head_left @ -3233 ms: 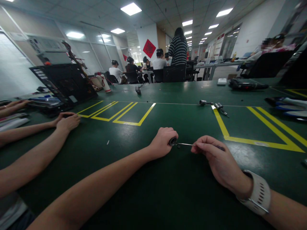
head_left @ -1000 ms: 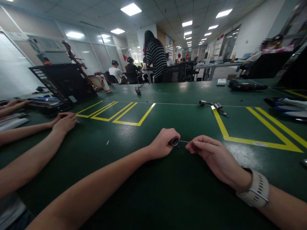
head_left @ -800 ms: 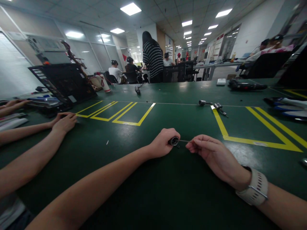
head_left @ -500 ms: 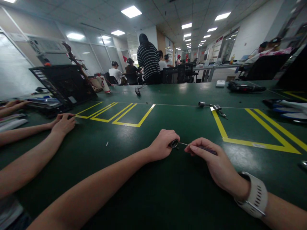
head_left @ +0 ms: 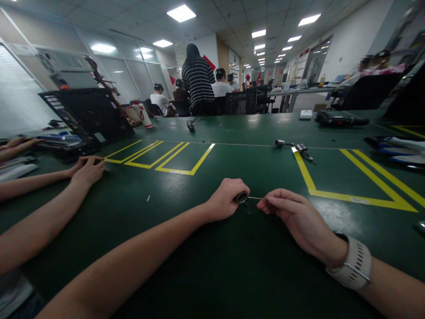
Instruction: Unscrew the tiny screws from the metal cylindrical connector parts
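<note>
My left hand (head_left: 226, 200) is closed around a short dark metal cylinder (head_left: 241, 198), its round open end facing right. Between the fingers of my right hand (head_left: 288, 207) is a slim screwdriver (head_left: 255, 198); its thin shaft reaches to the cylinder's rim, while its handle is hidden by the hand. I cannot tell whether the tip touches inside the rim. Just below the cylinder, a tiny dark ring-like piece (head_left: 249, 213) lies on the table, with another small piece (head_left: 246, 204) close to the rim.
Yellow tape outlines (head_left: 175, 172) mark the green table (head_left: 206, 274). Small metal fittings (head_left: 303, 152) lie at the right tape corner, and a black tool (head_left: 340, 119) lies behind them. On the left are another person's hands (head_left: 88, 170) and a black panel (head_left: 89, 117).
A second tiny piece now shows below the cylinder. My right hand's fingers have shifted on the screwdriver, and its dark handle no longer shows. My left hand has stayed almost still.
</note>
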`<action>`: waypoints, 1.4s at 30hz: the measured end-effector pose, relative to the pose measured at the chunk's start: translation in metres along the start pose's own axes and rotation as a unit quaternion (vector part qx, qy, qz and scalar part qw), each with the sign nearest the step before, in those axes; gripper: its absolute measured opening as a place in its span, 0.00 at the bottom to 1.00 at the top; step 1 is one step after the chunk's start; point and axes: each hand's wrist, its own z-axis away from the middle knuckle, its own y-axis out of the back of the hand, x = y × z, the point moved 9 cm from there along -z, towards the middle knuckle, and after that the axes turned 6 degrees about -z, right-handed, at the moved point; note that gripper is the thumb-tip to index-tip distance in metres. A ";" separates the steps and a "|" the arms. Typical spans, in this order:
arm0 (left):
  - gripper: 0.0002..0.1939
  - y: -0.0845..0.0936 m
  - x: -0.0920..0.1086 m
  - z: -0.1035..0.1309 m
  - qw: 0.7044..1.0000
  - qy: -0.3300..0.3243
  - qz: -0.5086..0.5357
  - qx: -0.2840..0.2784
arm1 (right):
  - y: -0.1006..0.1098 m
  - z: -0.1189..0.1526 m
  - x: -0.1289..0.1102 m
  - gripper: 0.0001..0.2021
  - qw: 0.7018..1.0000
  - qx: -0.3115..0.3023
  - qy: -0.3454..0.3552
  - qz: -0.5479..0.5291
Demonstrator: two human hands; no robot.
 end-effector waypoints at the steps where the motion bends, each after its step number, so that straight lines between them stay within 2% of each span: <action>1: 0.11 0.000 -0.001 0.000 1.000 0.003 0.000 0.002 | 0.000 0.000 0.000 0.04 1.000 0.001 0.002 0.001; 5: 0.11 0.002 -0.008 0.001 0.999 0.037 -0.011 0.024 | -0.001 0.002 -0.003 0.05 1.000 0.010 0.021 -0.005; 12: 0.11 0.011 -0.029 0.006 0.987 0.105 0.016 0.119 | 0.011 0.005 -0.011 0.06 0.995 0.062 0.077 -0.005; 17: 0.08 0.017 -0.025 0.007 0.985 0.093 0.016 0.148 | 0.018 0.005 -0.013 0.10 0.986 0.120 0.094 0.073; 21: 0.11 0.023 -0.016 0.008 0.983 0.085 -0.027 0.163 | 0.019 0.002 -0.007 0.12 0.978 0.124 0.081 0.150; 25: 0.12 0.023 -0.005 0.006 0.987 0.062 -0.054 0.138 | 0.018 0.003 -0.007 0.12 0.968 0.120 0.081 0.207; 30: 0.13 0.016 0.009 0.005 0.991 0.023 -0.100 0.082 | 0.013 0.003 -0.010 0.14 0.977 0.113 0.081 0.161; 37: 0.13 0.009 -0.002 0.009 0.994 0.065 -0.068 0.047 | 0.012 -0.002 -0.006 0.09 0.966 0.089 0.100 0.219; 42: 0.16 0.005 -0.002 0.011 0.999 0.037 -0.026 0.009 | 0.012 -0.002 -0.006 0.07 0.963 0.085 0.110 0.231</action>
